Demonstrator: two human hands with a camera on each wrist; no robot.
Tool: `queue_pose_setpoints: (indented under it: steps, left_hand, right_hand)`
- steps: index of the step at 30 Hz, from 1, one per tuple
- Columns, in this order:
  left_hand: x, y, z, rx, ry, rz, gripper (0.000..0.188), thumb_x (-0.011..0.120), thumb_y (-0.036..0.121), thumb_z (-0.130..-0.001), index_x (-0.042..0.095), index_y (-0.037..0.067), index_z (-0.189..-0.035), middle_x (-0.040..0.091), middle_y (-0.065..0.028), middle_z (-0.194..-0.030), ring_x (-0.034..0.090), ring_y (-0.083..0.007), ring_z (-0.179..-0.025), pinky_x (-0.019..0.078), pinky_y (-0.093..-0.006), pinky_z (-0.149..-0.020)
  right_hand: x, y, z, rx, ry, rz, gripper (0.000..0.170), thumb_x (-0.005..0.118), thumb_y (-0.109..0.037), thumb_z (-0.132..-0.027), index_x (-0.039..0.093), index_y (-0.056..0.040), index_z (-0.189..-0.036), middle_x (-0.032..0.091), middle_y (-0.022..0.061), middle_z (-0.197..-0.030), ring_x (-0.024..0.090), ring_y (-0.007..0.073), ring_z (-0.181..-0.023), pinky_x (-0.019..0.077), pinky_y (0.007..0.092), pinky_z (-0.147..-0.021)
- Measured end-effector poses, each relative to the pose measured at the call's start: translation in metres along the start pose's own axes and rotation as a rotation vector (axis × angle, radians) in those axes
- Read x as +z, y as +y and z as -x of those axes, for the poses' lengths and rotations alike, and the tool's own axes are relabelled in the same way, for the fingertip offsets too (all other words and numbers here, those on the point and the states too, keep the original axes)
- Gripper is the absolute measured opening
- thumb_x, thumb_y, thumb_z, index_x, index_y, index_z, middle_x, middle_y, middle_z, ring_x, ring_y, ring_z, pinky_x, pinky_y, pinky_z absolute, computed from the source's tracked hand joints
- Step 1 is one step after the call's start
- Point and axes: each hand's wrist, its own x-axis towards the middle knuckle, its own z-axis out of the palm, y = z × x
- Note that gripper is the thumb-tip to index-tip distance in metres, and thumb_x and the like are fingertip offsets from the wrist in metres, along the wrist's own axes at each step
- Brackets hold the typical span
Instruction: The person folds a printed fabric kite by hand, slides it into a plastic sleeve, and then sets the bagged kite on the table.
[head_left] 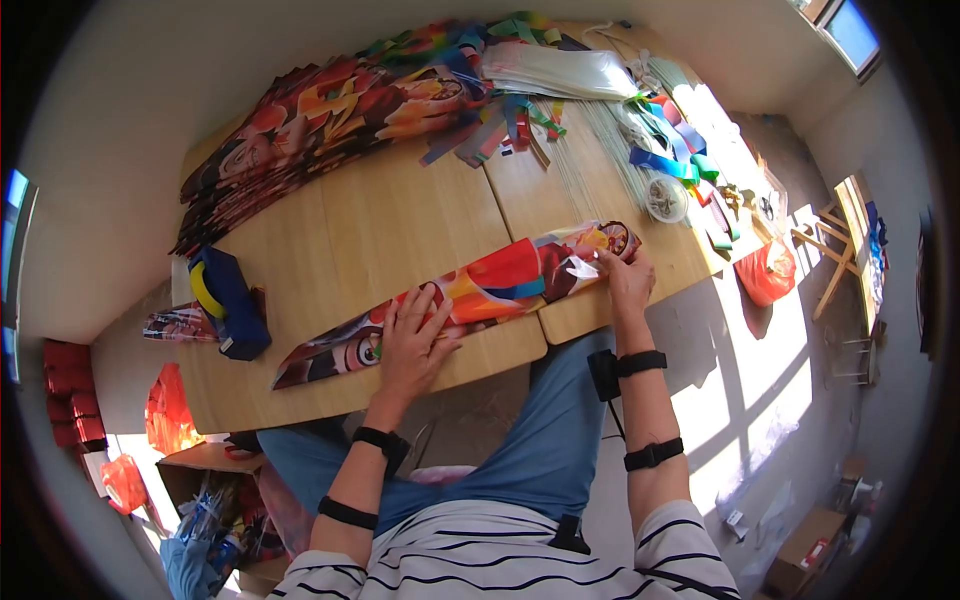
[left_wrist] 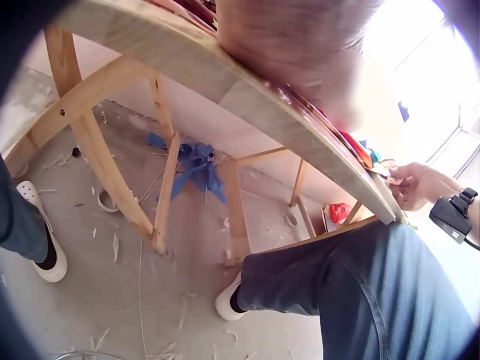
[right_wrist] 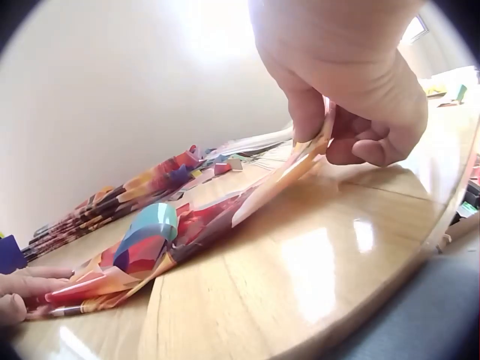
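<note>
A long folded strip of glossy printed sheet (head_left: 500,275), mostly red and orange, lies slantwise along the table's near edge. My left hand (head_left: 412,340) rests on its left part with the fingers spread out. At the strip's right end my right hand (head_left: 630,282) pinches the edge between thumb and fingers. In the right wrist view that hand (right_wrist: 345,97) holds the end of the sheet (right_wrist: 210,217) raised off the table, and a blue-green band (right_wrist: 154,229) crosses the sheet. The left wrist view shows my left hand (left_wrist: 292,45) large and blurred above the table edge.
A stack of printed sheets (head_left: 300,140) covers the back left of the table (head_left: 400,215). A blue tape dispenser (head_left: 235,305) stands at left. Clear sleeves (head_left: 555,72), coloured ribbons (head_left: 670,150) and a round container (head_left: 667,198) lie at back right. A red bag (head_left: 767,272) is beyond the right edge.
</note>
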Motion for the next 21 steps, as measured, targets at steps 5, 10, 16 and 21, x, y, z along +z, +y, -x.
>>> queue_pose_setpoints:
  steps: [5,10,16,21]
  left_hand:
    - [0.0,0.0,-0.001,0.003,0.005,-0.01,0.059,0.072,0.037,-0.086,0.059,0.016,-0.139,0.044,-0.0113,-0.155,0.037,-0.0316,-0.144,0.0226,-0.051,-0.119]
    - [0.0,-0.001,-0.001,0.007,0.005,0.005,0.059,0.071,0.039,-0.086,0.059,0.016,-0.139,0.043,-0.0117,-0.155,0.037,-0.0324,-0.144,0.0229,-0.0513,-0.119]
    - [0.001,-0.002,0.0,0.019,0.028,0.002,0.06,0.072,0.041,-0.085,0.06,0.017,-0.138,0.044,-0.0115,-0.154,0.037,-0.0319,-0.144,0.0235,-0.0509,-0.119]
    - [0.001,-0.002,-0.001,0.012,0.02,-0.002,0.059,0.072,0.04,-0.085,0.06,0.017,-0.138,0.044,-0.0113,-0.154,0.038,-0.0315,-0.144,0.0238,-0.0507,-0.119]
  right_hand:
    - [0.018,0.01,-0.007,0.119,-0.128,-0.71,0.015,0.078,-0.008,-0.082,0.071,0.001,-0.092,0.071,0.0047,-0.083,0.067,0.0126,-0.077,0.052,0.0272,-0.07]
    - [0.019,-0.013,0.022,0.1,-0.183,-0.692,0.017,0.078,-0.008,-0.083,0.068,-0.0038,-0.097,0.069,0.0013,-0.087,0.064,0.0098,-0.074,0.0505,0.0255,-0.066]
    - [0.03,-0.008,0.034,0.018,-0.295,-0.763,0.015,0.076,-0.004,-0.084,0.068,-0.0019,-0.097,0.068,0.0,-0.085,0.061,0.0091,-0.076,0.0485,0.0255,-0.073]
    - [0.034,-0.014,0.057,-0.187,-0.31,-0.623,0.007,0.072,-0.006,-0.088,0.065,-0.0047,-0.09,0.061,-0.0033,-0.078,0.055,0.007,-0.072,0.0461,0.0276,-0.068]
